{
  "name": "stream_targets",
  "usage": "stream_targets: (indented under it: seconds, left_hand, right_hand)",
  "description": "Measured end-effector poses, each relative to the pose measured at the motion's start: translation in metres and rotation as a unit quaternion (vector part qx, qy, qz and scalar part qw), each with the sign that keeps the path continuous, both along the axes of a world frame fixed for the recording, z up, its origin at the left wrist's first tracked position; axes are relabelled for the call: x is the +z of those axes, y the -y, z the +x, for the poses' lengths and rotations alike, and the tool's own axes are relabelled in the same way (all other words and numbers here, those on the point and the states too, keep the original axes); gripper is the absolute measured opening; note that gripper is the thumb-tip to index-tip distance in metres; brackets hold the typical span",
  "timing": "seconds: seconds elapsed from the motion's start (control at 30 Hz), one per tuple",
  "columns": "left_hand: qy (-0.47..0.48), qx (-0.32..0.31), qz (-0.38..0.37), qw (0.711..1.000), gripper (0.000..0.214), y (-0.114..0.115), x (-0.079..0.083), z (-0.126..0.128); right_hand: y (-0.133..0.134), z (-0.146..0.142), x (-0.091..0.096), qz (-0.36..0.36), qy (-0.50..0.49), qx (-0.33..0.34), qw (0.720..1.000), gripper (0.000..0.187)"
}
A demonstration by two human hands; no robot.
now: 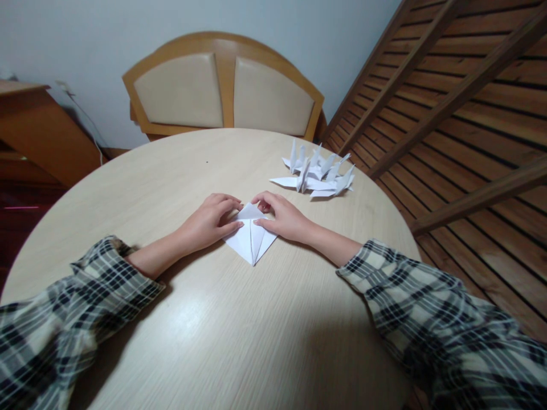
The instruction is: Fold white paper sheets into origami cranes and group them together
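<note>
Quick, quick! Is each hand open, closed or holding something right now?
Left hand: curled, thumb on the folded white paper; can't tell if it's pinching it.
Right hand: curled too, thumb on the same paper; can't tell if it's pinching.

Both hands [288, 219] on a folded white paper [245, 244], paper cranes [303, 177] farther right on the round table [213, 330]
</note>
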State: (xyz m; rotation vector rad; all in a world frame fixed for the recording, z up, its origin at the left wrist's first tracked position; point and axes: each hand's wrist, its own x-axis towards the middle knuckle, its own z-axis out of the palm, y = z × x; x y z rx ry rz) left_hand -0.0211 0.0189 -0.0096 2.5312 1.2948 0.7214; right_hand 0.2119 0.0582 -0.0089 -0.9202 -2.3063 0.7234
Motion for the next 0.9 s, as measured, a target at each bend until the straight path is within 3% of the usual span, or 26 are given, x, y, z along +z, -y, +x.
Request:
stream_targets:
  seconds: [0.17, 0.4, 0.57, 0.9]
  left_hand:
    - [0.012, -0.001, -0.003, 1.000, 0.019, 0.002, 0.003, 0.002]
    - [0.008, -0.014, 0.014, 1.000, 0.014, 0.002, 0.003, 0.001]
    - [-0.009, -0.027, 0.033, 0.999, 0.013, 0.003, 0.005, 0.002]
    - [-0.023, -0.039, 0.035, 0.998, 0.017, 0.003, 0.007, 0.000]
  right_hand:
    - [0.007, -0.002, 0.005, 0.015, 0.017, -0.017, 1.000, 0.035]
    - [0.017, -0.004, 0.013, 0.095, 0.099, -0.027, 0.990, 0.014]
    - [0.022, -0.005, 0.015, 0.124, 0.140, -0.034, 0.982, 0.013]
    - [0.022, -0.003, 0.017, 0.167, 0.210, 0.019, 0.963, 0.018]
